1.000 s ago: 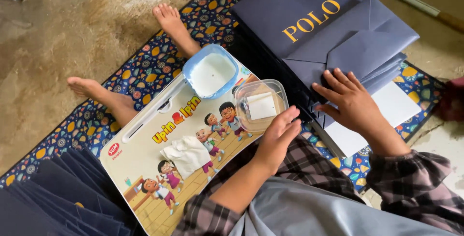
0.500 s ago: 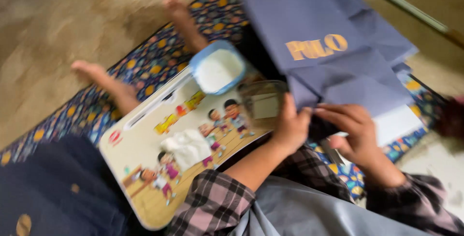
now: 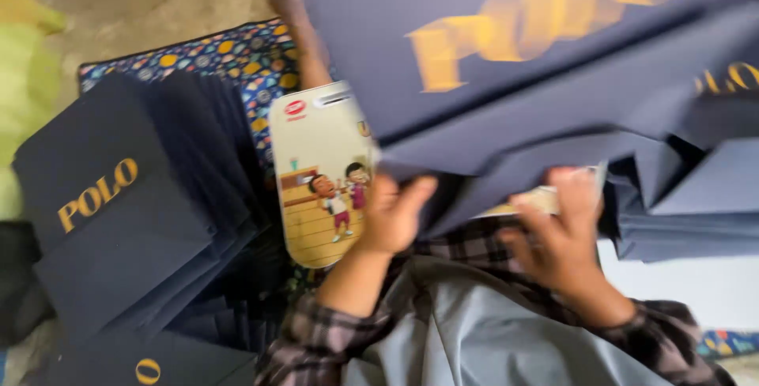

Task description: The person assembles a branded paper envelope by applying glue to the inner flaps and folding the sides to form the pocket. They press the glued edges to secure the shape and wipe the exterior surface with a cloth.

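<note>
A large navy paper bag (image 3: pixel 506 46) with gold lettering is lifted close to the camera, blurred, and fills the upper right. My left hand (image 3: pixel 391 216) grips its lower edge from beneath. My right hand (image 3: pixel 561 236) holds the same edge further right, its fingers curled over the folds by a cream strip (image 3: pixel 538 200). Under the bag lies a cartoon-printed board (image 3: pixel 320 172), half covered. More folded navy bags (image 3: pixel 696 212) hang at the right.
A fanned stack of navy bags (image 3: pixel 118 204) lies at the left on a patterned mat (image 3: pixel 229 58). A bare foot (image 3: pixel 292 22) rests above the board. Something yellow-green (image 3: pixel 24 77) sits at the far left edge. The ground beyond is bare.
The navy bag has been lifted up over the board toward the camera, hiding the white bowl and clear container. The view swung left, bringing the stack of bags in.
</note>
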